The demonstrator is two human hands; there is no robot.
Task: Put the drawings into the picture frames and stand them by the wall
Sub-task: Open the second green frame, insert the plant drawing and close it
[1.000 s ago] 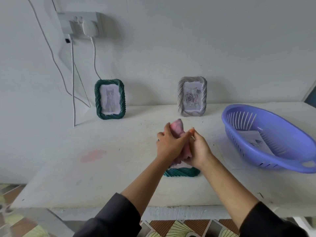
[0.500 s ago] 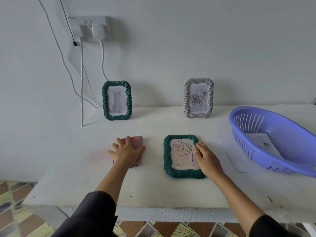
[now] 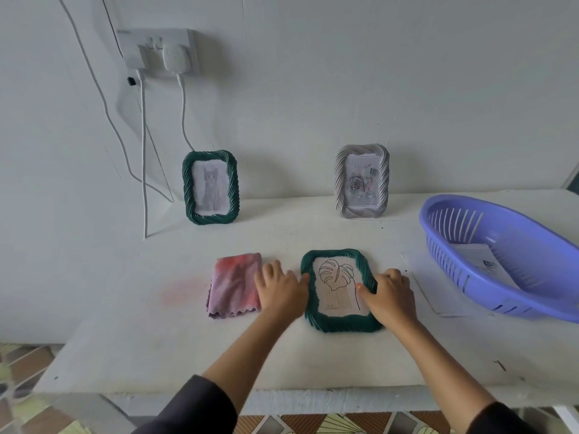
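Note:
A green frame with a leaf drawing lies flat on the white table, face up. My left hand rests at its left edge, fingers spread, between the frame and a pink cloth. My right hand presses on the frame's right edge, thumb over the drawing. By the wall stand a green frame with a cat drawing and a grey frame with a rose drawing.
A purple plastic basket with a sheet of paper inside sits at the right. A loose paper sheet lies under its near side. A wall socket with a plug and hanging cables is at upper left.
Both hands held the pink cloth over the frame; my left hand laid it down at the left, let go and moved to the frame's left edge. My right hand stayed on the frame.

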